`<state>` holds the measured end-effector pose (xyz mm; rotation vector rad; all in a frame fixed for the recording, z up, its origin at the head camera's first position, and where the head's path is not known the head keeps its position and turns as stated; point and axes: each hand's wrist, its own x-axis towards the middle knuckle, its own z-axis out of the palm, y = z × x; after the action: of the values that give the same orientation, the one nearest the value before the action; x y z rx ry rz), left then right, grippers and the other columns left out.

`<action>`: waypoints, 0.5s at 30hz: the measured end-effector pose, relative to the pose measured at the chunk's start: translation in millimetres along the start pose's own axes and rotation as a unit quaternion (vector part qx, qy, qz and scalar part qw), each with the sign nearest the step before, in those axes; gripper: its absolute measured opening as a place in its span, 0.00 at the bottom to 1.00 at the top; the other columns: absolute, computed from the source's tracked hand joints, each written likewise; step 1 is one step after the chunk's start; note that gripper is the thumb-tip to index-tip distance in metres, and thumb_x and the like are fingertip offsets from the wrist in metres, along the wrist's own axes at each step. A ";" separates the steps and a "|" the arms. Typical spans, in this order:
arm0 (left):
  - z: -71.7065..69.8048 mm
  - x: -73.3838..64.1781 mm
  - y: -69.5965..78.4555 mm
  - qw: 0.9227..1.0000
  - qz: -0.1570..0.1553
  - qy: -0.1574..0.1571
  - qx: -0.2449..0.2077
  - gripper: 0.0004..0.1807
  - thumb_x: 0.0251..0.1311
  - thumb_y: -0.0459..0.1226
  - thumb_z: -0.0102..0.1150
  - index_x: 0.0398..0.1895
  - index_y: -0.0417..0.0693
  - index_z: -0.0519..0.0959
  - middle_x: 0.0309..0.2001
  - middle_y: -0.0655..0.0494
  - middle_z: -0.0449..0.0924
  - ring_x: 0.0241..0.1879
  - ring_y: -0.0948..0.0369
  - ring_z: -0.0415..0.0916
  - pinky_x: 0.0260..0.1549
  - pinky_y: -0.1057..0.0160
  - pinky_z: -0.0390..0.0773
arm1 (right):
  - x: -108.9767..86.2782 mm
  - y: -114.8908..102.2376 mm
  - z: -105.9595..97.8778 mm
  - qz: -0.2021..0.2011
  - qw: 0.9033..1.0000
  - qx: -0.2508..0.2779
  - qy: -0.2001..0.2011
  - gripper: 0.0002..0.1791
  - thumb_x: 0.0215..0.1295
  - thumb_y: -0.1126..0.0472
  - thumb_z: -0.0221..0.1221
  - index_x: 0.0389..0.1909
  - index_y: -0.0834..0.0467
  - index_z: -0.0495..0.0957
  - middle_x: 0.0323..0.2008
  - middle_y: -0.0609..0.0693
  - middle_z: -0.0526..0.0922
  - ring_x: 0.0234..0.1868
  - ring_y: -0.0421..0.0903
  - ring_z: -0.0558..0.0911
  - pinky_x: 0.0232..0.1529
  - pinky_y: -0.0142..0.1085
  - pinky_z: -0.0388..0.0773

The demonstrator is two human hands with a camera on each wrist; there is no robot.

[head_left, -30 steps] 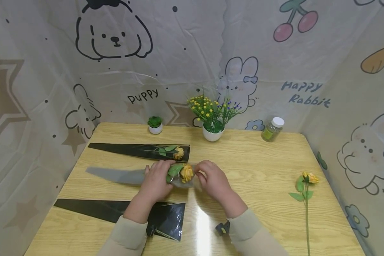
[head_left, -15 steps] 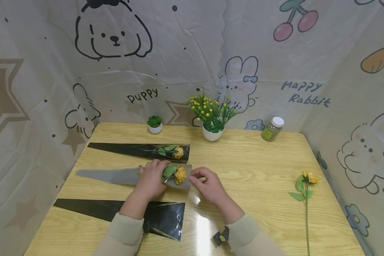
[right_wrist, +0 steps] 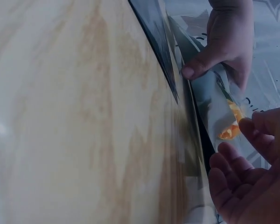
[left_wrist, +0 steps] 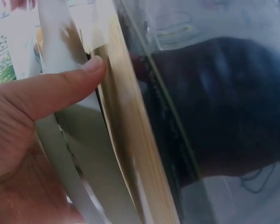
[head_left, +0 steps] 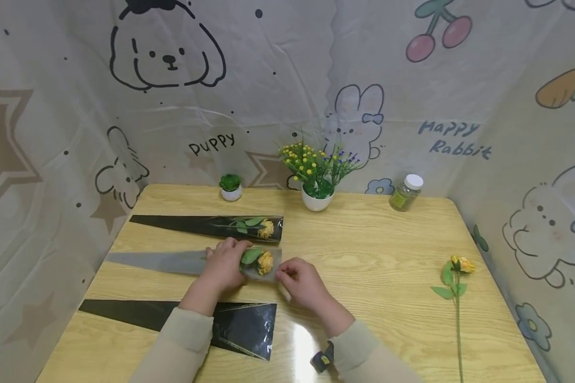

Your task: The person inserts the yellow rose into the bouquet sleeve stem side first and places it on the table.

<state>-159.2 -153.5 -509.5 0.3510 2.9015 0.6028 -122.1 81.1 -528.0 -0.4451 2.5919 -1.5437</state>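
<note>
A grey, tapering flower sleeve (head_left: 167,262) with a clear front lies across the left half of the table, a yellow artificial rose (head_left: 265,263) inside near its wide end. My left hand (head_left: 224,266) grips the sleeve just behind the bloom; in the left wrist view its thumb (left_wrist: 70,86) presses the near edge while the fingers go round the far side. At the sleeve's wide mouth, the thumb and index finger of my right hand (head_left: 303,282) pinch the edge. The right wrist view shows the orange-yellow petals (right_wrist: 231,125) close by that hand's fingertips.
Behind lies a black sleeve (head_left: 187,226) holding another rose; a flat black sleeve (head_left: 244,324) lies in front. One loose rose (head_left: 458,303) is at the right. A small succulent (head_left: 230,187), a flower pot (head_left: 318,200) and a lidded jar (head_left: 405,192) line the back.
The grey sleeve with its rose has slid left along the table, and both hands have shifted left with it. Its mouth, crumpled earlier, now lies flatter.
</note>
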 end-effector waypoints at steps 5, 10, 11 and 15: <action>0.1 5.5 0.3 1.000 0.002 -0.005 0.000 0.50 0.41 0.32 0.85 0.73 0.52 0.73 0.58 0.42 0.73 0.62 0.39 0.69 0.64 0.21 0.52 | 1.5 1.3 1.0 0.015 1.000 -0.003 -0.011 0.04 0.72 0.65 0.66 0.41 0.62 0.86 0.38 0.50 0.86 0.37 0.41 0.81 0.42 0.36 0.80; -3.8 4.7 1.5 1.000 -0.001 -0.024 0.002 0.58 0.36 0.35 0.90 0.76 0.53 0.70 0.64 0.40 0.70 0.67 0.38 0.66 0.65 0.18 0.47 | 2.2 2.7 3.4 0.026 0.999 -0.009 -0.025 0.04 0.71 0.66 0.66 0.43 0.62 0.86 0.37 0.49 0.85 0.36 0.40 0.79 0.40 0.35 0.79; -4.3 3.9 1.7 1.000 0.000 -0.028 0.003 0.59 0.35 0.36 0.90 0.77 0.53 0.69 0.67 0.40 0.69 0.69 0.38 0.64 0.65 0.18 0.46 | 2.2 2.7 3.7 0.029 0.999 -0.010 -0.026 0.04 0.71 0.66 0.66 0.43 0.63 0.86 0.37 0.49 0.85 0.36 0.40 0.80 0.41 0.36 0.80; -5.9 -0.6 2.3 0.999 0.000 -0.035 0.000 0.58 0.38 0.39 0.89 0.78 0.54 0.69 0.73 0.39 0.64 0.74 0.37 0.59 0.65 0.17 0.43 | 2.4 3.4 4.9 0.030 0.999 -0.019 -0.032 0.06 0.71 0.66 0.67 0.45 0.63 0.86 0.40 0.50 0.86 0.40 0.43 0.82 0.46 0.38 0.81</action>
<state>-159.3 -153.7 -503.1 0.3638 2.8338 0.5792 -123.9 77.7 -533.2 -0.4083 2.5655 -1.4386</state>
